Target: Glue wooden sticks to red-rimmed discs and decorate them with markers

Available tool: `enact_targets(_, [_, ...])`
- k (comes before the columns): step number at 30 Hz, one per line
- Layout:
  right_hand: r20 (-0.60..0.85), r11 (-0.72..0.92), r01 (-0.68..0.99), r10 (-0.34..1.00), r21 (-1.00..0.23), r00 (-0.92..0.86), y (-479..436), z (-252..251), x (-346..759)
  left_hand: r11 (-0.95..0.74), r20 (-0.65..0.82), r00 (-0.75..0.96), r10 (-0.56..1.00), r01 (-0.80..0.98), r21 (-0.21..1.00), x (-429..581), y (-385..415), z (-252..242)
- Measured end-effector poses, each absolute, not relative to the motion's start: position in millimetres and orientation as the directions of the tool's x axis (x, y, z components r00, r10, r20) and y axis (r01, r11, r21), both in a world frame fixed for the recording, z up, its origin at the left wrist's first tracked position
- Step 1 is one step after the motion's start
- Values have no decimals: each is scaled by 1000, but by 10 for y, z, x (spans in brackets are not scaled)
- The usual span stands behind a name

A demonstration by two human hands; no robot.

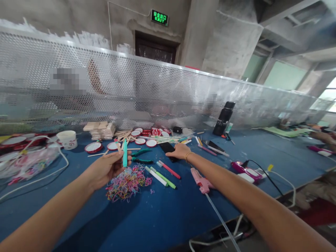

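Note:
My left hand (pixel 105 168) is closed around a teal marker (pixel 125 153) held upright, with a thin wooden stick beside it in the same grip. Just below that hand lies a heap of coloured rubber bands (pixel 127 182) on the blue table (pixel 162 217). My right hand (pixel 179 151) reaches forward and rests on a black phone (pixel 168 149), fingers curled over its edge. A gold bracelet circles that wrist. Coloured markers (pixel 162 173) lie between the two arms. A pink glue gun (pixel 201 181) sits beside my right forearm.
Red-and-white round badges (pixel 147 137), wooden sticks and green pliers (pixel 140 156) lie further back. A white cup (pixel 67 139) and a plastic bag stand at left. A black bottle (pixel 223 119) stands by the perforated metal screen (pixel 157 91). Cables trail off the front edge.

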State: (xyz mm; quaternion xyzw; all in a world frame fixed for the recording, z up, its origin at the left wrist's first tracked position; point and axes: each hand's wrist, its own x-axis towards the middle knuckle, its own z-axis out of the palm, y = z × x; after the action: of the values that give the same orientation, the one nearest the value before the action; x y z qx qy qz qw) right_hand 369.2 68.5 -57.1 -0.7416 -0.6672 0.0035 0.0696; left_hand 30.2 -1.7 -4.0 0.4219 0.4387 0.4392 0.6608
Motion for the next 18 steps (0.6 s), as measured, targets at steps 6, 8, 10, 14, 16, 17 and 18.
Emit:
enact_targets(6, [45,-165,979,984,-120,171,717,-520,3611,247,-203,222,954,-197,949,310,-55,-17])
enact_targets(8, [28,-168,978,985,-124,172,731,-498,3604,253,-209,222,952,-196,947,308,-65,-13])
enact_targets(10, [-7,-154,979,988,-137,154,740,-478,3628,258,-212,226,951,-198,946,302,-66,-16])
enact_targets(14, [-44,-64,978,997,-196,56,702,-470,3752,260,-210,235,949,-212,942,295,-64,-28])
enact_targets(16, [-30,-44,977,999,-209,39,651,-485,3813,260,-208,240,948,-215,941,301,-71,-25])
enact_targets(17, [-24,-42,977,999,-209,38,621,-495,3835,261,-208,242,948,-214,941,309,-76,-21])
enact_targets(18, [-20,-39,978,999,-206,35,592,-505,3850,263,-209,242,947,-215,941,318,-84,-16])
